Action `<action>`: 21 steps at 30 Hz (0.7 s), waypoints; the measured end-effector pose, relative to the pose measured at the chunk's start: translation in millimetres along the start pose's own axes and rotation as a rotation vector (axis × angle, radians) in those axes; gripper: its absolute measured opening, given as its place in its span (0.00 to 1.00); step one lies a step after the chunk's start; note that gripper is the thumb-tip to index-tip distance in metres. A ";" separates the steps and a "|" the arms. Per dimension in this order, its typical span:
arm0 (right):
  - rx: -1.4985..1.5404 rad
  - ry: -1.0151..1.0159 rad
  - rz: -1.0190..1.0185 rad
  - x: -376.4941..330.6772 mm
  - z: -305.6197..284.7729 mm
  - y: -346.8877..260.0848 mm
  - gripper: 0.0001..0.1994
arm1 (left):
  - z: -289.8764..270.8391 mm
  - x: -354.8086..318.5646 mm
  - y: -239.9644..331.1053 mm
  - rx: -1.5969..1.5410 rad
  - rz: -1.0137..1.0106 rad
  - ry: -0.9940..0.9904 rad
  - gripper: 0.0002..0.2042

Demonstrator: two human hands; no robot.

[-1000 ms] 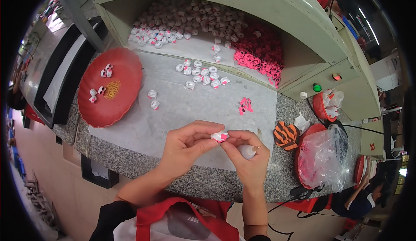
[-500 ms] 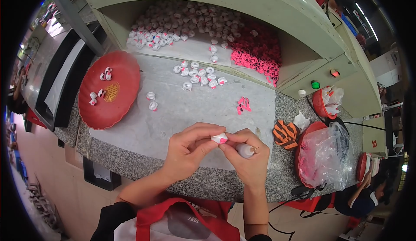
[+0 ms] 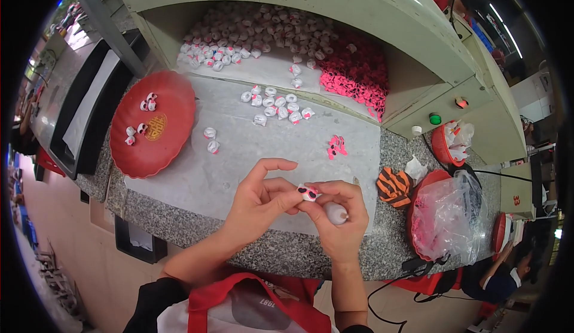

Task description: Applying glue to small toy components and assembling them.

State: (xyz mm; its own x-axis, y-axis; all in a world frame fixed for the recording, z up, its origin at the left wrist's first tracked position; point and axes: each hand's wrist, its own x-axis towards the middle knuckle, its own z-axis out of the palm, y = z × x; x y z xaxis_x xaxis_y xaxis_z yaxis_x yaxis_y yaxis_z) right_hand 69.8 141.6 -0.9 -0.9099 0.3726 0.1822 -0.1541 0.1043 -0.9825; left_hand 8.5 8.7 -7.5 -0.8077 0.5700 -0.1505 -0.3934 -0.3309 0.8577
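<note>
**Left hand (image 3: 260, 200) and right hand (image 3: 344, 216) meet at one small white piece (image 3: 309, 193)**

Left thumb and bent fingers pinch the piece from its left; the index finger stands lifted clear, above it. Right thumb and forefinger close on the other side, so fingertips cover both edges. Visible face: two dark patches rimmed in pink, like tiny sunglasses. Underside hidden. Right hand also grips a small pale bottle (image 3: 336, 213) within its curled fingers; much of it covered, contents hard to make out.

Beneath both hands, a white sheet (image 3: 257, 144) on a speckled counter (image 3: 287, 255); the hands hide part of the sheet's near edge. Beyond the right hand, loose pink pieces (image 3: 336, 147), overlapping, count uncertain. Beyond the left hand, a cluster of white pieces (image 3: 278, 104). Left of that hand, a red dish (image 3: 149, 159) bearing a few similar pieces in two small groups.

Farther out, past the sheet, a cabinet (image 3: 388, 28) holds a white heap (image 3: 257, 31) and a pink heap (image 3: 357, 81), both dim toward the back. Right of the right hand, an orange-and-black striped cloth (image 3: 394, 187), then a red tray (image 3: 426, 184) veiled by a clear plastic bag (image 3: 457, 219); what lies under is blurred pink.
</note>
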 end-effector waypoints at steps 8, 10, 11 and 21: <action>0.224 -0.119 0.105 4.0 -9.2 7.3 0.10 | -7.7 -3.5 -5.9 0.264 0.197 -0.172 0.15; 0.298 -0.057 0.164 1.7 -6.3 6.3 0.10 | -7.1 -3.7 -4.5 0.240 0.215 -0.151 0.14; 0.295 -0.062 0.158 1.7 -6.5 8.1 0.10 | -6.4 -4.5 -0.8 0.285 0.209 -0.159 0.14; 0.253 -0.121 0.216 3.6 0.4 11.3 0.10 | -14.9 -4.5 2.0 0.294 0.166 -0.144 0.13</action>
State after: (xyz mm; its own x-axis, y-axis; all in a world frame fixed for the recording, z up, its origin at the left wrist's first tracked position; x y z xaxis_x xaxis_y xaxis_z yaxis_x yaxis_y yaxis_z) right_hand 64.6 143.7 -11.4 -0.9686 0.2477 -0.0213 -0.0303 -0.2024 -0.9788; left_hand 4.8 -5.7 -12.4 -0.7716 0.6337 0.0550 -0.1022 -0.2089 0.9726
